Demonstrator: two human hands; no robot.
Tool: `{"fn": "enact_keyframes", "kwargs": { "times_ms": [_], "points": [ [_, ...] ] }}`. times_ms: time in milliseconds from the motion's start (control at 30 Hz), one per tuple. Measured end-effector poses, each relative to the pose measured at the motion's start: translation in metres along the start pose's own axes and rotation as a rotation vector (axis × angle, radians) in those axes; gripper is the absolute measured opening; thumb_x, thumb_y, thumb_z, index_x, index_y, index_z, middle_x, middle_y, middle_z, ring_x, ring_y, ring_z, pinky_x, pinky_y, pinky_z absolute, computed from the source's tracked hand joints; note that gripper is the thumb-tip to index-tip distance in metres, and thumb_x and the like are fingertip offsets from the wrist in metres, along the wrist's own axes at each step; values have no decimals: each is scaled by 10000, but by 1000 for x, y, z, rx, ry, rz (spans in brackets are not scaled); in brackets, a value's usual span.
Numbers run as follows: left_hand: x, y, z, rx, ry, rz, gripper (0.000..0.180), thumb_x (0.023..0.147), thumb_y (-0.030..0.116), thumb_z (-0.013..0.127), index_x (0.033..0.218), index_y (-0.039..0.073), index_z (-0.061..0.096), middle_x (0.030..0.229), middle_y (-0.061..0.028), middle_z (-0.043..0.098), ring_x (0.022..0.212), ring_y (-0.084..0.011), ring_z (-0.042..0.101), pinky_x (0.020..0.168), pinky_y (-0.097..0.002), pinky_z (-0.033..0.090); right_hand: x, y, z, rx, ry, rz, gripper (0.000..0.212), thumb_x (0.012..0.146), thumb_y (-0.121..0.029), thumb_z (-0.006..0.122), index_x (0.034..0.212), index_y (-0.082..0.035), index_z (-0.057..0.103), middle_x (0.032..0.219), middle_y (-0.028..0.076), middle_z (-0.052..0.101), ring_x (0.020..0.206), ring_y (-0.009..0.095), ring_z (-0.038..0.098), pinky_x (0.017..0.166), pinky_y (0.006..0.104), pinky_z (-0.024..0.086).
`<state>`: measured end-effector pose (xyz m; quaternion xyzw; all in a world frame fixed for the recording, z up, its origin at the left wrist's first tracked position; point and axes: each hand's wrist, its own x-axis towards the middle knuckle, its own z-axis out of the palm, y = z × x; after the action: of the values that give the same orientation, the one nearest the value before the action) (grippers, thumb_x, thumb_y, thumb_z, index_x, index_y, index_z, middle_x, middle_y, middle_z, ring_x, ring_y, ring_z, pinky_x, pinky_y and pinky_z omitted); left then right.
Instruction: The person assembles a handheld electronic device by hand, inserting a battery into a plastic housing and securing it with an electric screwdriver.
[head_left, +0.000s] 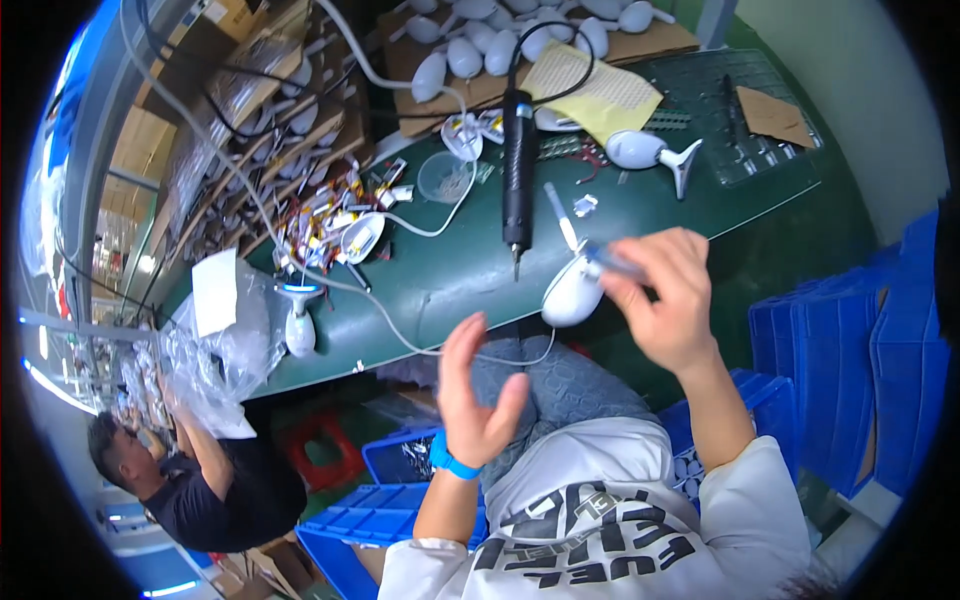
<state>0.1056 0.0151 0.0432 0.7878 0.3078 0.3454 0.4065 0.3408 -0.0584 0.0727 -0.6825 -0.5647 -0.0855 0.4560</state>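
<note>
My left hand (476,400) hovers in front of the table edge, fingers apart and holding nothing, a blue watch on its wrist. My right hand (668,300) pinches a small translucent greyish piece (614,262), slightly blurred, against or just over the neck of a white egg-shaped device (573,294). That device lies at the table's near edge, its slim neck (562,218) pointing away from me, with a white cable running to its rounded end. A black electric screwdriver (517,170) hangs tip down, left of the device.
On the green table (440,290) are a heap of small wired parts (335,215), a clear cup (446,177), a finished-looking white device (640,152) and yellow paper (590,90). White shells fill cardboard (480,50) behind. Blue bins (820,340) stand right. Another person (215,490) works at left.
</note>
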Motion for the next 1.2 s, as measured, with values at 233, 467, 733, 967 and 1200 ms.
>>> {"fn": "enact_keyframes", "kwargs": {
  "times_ms": [233, 467, 733, 967, 1200],
  "points": [
    [-20, 2, 11, -760, -186, -390, 589, 960, 26, 482, 1460, 22, 171, 1181, -136, 523, 708, -147, 589, 601, -275, 513, -7, -43, 26, 427, -199, -13, 311, 751, -195, 781, 990, -30, 669, 861, 64, 651, 776, 231, 588, 745, 338, 402],
    [-43, -10, 6, -1205, 22, -501, 511, 989, 171, 478, 1437, 61, 256, 1106, -116, 547, 735, -162, 572, 586, -285, 491, -53, -74, 71, 976, -463, 468, 736, 858, -243, 717, 1415, 20, 314, 1288, 186, 499, 1138, 274, 534, 967, 360, 413],
    [-57, -2, 4, -1250, 402, -561, 486, 973, 158, 501, 1412, 75, 309, 1160, -76, 523, 957, -150, 546, 806, -300, 475, -65, -103, 100, 1073, -652, 458, 537, 937, -215, 591, 1359, 36, 374, 1198, 173, 530, 1081, 268, 551, 946, 343, 423],
    [-66, -12, -1, -1282, 412, -551, 416, 976, 170, 484, 1360, 79, 353, 1160, -95, 526, 1018, -178, 541, 886, -336, 462, -64, -107, 107, 1124, -706, 445, 630, 888, -203, 644, 1377, 50, 338, 1237, 184, 508, 1138, 269, 519, 974, 349, 404],
    [-66, -9, -5, -1288, 415, -592, 435, 976, 190, 498, 1372, 83, 352, 1130, -78, 530, 962, -163, 533, 826, -315, 462, -65, -108, 109, 1171, -748, 473, 673, 869, -193, 667, 1389, 52, 317, 1273, 176, 477, 1156, 259, 500, 995, 351, 388]
  ]
}}
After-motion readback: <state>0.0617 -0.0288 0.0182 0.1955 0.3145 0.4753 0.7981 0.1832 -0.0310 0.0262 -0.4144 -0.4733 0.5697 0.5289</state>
